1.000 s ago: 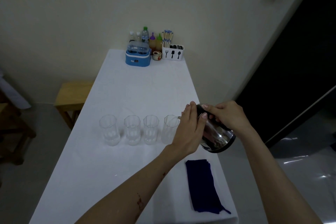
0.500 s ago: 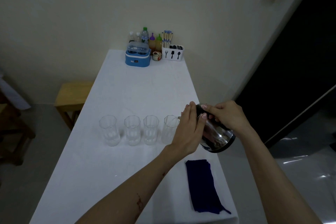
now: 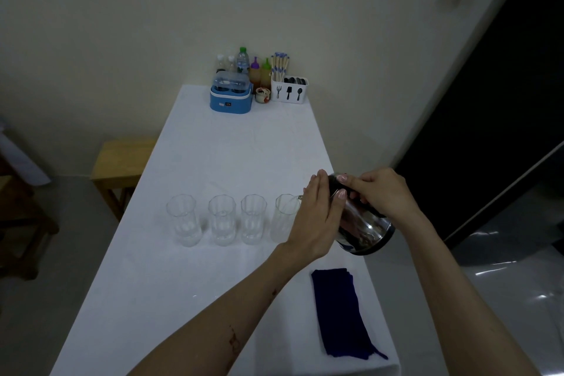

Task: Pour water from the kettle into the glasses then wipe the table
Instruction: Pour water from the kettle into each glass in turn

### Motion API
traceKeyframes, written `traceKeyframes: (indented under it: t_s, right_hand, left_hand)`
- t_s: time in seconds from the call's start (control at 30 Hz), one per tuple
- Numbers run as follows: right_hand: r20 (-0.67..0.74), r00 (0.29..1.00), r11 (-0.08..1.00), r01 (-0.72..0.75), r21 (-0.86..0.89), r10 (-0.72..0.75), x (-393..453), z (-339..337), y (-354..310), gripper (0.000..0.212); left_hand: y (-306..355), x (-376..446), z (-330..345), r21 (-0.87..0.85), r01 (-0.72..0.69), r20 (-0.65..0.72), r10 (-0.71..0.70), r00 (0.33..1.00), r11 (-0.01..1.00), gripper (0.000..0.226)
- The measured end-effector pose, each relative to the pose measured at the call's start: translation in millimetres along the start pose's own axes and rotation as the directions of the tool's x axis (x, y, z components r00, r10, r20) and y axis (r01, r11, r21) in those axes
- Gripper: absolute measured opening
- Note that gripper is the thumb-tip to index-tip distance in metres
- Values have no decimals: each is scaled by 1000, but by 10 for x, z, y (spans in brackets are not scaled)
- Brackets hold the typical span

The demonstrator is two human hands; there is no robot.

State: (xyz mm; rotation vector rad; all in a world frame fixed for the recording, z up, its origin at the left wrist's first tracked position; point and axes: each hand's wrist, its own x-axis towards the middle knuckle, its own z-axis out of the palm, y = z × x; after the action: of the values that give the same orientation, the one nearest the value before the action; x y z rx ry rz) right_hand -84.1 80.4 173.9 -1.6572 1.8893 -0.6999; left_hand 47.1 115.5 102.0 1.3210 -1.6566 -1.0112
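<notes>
A shiny steel kettle (image 3: 363,227) is tilted to the left over the table's right edge, its spout at the rim of the rightmost glass (image 3: 285,217). My right hand (image 3: 380,192) grips the kettle's top and handle. My left hand (image 3: 320,217) lies with straight fingers against the kettle's lid side. Three more clear glasses stand in a row to the left: one (image 3: 253,218), another (image 3: 222,220) and the leftmost (image 3: 183,220). A folded dark blue cloth (image 3: 341,311) lies on the white table (image 3: 213,162) near its front right corner.
At the table's far end stand a blue appliance (image 3: 231,96), several bottles (image 3: 254,70), a small jar (image 3: 262,94) and a white cutlery holder (image 3: 289,90). A wooden stool (image 3: 122,159) stands left of the table. A dark doorway (image 3: 503,101) is on the right.
</notes>
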Motion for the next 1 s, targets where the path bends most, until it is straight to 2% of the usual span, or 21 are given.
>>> traceKeyframes:
  t_s: [1.0]
  right_hand:
    - [-6,1000,999,9,-34,-10,-7,16,-30,52]
  left_hand:
    - [-2,-12,-23,10,2,8,-2,1000,1000,61]
